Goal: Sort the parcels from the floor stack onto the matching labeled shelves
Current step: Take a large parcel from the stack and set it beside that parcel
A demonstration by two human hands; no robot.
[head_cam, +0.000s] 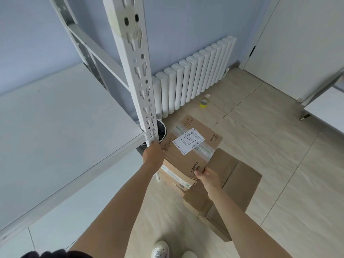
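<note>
A brown cardboard parcel (193,146) with a white shipping label (188,140) is held between both hands, just right of the shelf's white upright post (137,77). My left hand (153,153) grips its left edge, close to the post's foot. My right hand (209,176) grips its near right corner. Beneath it on the floor lies a larger brown cardboard box (229,189), and another taped parcel (175,175) shows under the held one. The white shelf board (55,127) stretches to the left at about hand height.
A white radiator (193,77) stands against the blue wall. A yellow tape roll (203,103) lies on the tiled floor near it. A dark round bin (161,132) sits behind the post. A second white shelf (323,108) is at right. My shoes (161,250) are at the bottom.
</note>
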